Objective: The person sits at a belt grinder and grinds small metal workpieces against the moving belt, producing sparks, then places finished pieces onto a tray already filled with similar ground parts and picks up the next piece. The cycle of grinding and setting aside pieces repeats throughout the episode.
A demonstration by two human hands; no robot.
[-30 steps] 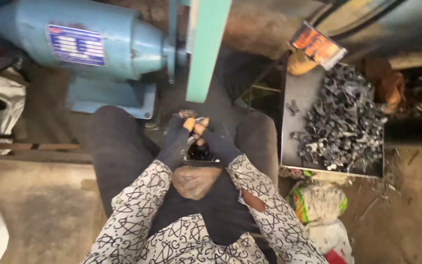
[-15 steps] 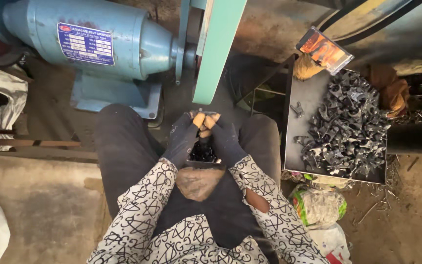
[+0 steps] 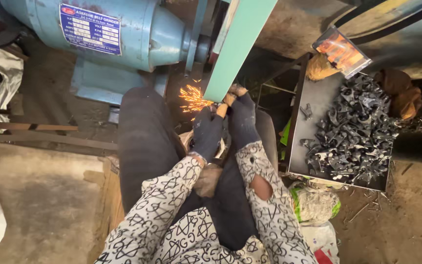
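Observation:
Both my hands wear dark gloves with bare orange fingertips. My left hand [image 3: 207, 132] and my right hand [image 3: 242, 117] together pinch a small metal part [image 3: 222, 104], mostly hidden by my fingers, against the green sanding belt [image 3: 238, 46] of a blue belt grinder [image 3: 118, 32]. Orange sparks [image 3: 194, 99] fly left from the contact point. My knees in dark trousers sit under my arms, and my sleeves are patterned white and black.
A grey metal tray [image 3: 313, 105] on the right holds a heap of several dark metal parts [image 3: 360, 132]. A small orange packet [image 3: 342, 51] lies at its far end. Bags [image 3: 313, 205] lie near my right side, and a white bag [image 3: 1, 88] at far left.
My hands moved up and forward, pressing the part onto the belt; sparks now fly where there were none. The camera has come closer.

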